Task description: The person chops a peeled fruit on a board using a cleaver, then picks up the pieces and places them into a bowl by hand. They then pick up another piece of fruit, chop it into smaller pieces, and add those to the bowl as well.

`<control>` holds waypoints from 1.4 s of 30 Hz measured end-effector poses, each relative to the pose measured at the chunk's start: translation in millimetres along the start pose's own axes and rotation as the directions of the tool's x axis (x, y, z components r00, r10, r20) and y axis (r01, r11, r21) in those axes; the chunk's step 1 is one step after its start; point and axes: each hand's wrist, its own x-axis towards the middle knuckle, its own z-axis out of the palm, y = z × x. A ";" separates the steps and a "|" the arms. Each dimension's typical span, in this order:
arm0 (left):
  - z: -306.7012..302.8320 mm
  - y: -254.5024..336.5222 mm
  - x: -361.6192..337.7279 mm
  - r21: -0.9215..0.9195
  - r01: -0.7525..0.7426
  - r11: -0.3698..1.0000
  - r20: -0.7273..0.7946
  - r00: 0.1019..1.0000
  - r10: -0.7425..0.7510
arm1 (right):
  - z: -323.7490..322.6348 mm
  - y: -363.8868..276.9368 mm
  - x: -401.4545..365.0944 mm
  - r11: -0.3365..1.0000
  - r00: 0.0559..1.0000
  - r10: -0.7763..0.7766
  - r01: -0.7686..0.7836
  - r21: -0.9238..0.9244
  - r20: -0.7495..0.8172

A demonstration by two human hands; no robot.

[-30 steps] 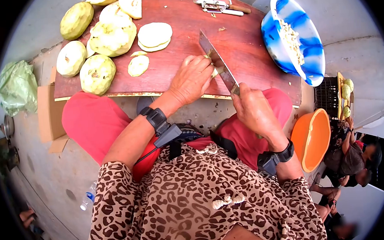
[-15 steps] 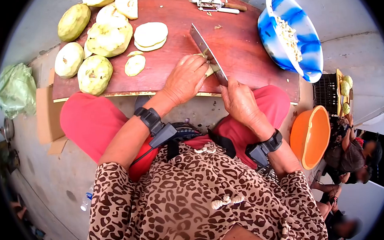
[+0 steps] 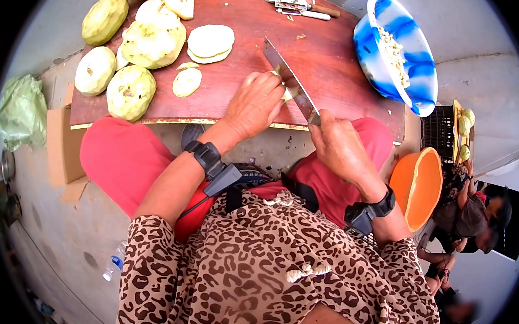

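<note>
My right hand (image 3: 342,143) is closed around the handle of a broad kitchen knife (image 3: 291,81), its blade slanting up and left over the red table (image 3: 237,81). My left hand (image 3: 256,100) presses a pale green vegetable piece (image 3: 287,94) down beside the blade, fingers curled over it. Most of that piece is hidden by the hand and the knife. To the left lie two stacked pale slices (image 3: 210,42) and a smaller slice (image 3: 186,82). Beyond them are several peeled pale-green vegetables, one a large lumpy one (image 3: 153,43) and another near the edge (image 3: 131,93).
A blue-and-white bowl (image 3: 366,53) with chopped pale bits stands at the table's right. A peeler (image 3: 289,3) and a wooden-handled tool lie at the back. An orange basin (image 3: 416,189) and a black crate (image 3: 437,130) are on the right; another person (image 3: 470,212) sits beyond.
My right hand and the knife have shifted slightly right and down. My left hand stays on the vegetable piece. The whole view has tilted a little.
</note>
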 end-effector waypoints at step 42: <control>-8.3 -1.7 -4.9 -0.003 0.030 1.000 0.024 0.999 -0.030 | -6.5 -8.7 11.3 0.995 0.992 0.059 -0.068 0.071 0.113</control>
